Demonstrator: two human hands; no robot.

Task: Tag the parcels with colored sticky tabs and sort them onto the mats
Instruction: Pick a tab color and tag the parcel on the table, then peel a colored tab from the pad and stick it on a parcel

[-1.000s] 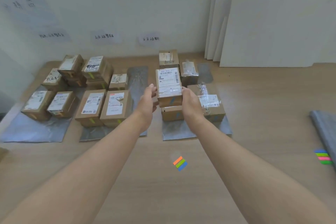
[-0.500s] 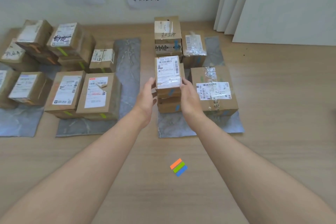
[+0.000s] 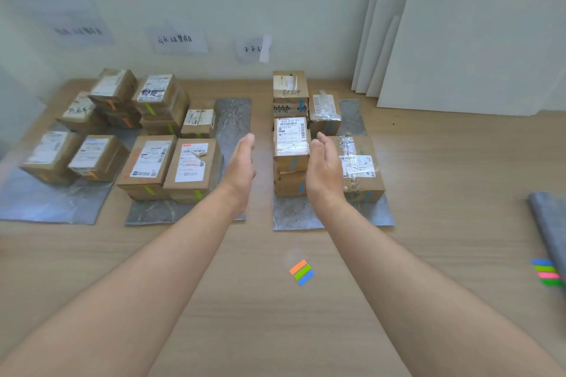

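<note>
**Top parcel perched on a stack, both hands right beside it**

Both hands are empty & spread wide. The left hand (image 3: 242,168) hangs left of the top parcel (image 3: 291,139) w/ a clear gap, fingers straight. The right hand (image 3: 326,168) is just right of it, fingers loosely bent, palm facing the box; can't tell if it grazes the side. The top parcel has a blue tab on its near face. It sits on a lower parcel (image 3: 289,184) directly under it, both on the mat (image 3: 294,219) beneath.

Risks, as I judge them:
- It's a box on a box, so a knuckle clipping it as the hands leave could skew it. It could also tip toward the big parcel (image 3: 361,168) on its right.
- The tab pad (image 3: 301,272) lies on the table on the parcel's near side, between the forearms. A dropped wrist could scatter the tabs.
- Picking the wrong colour next = wrong mat.
</note>
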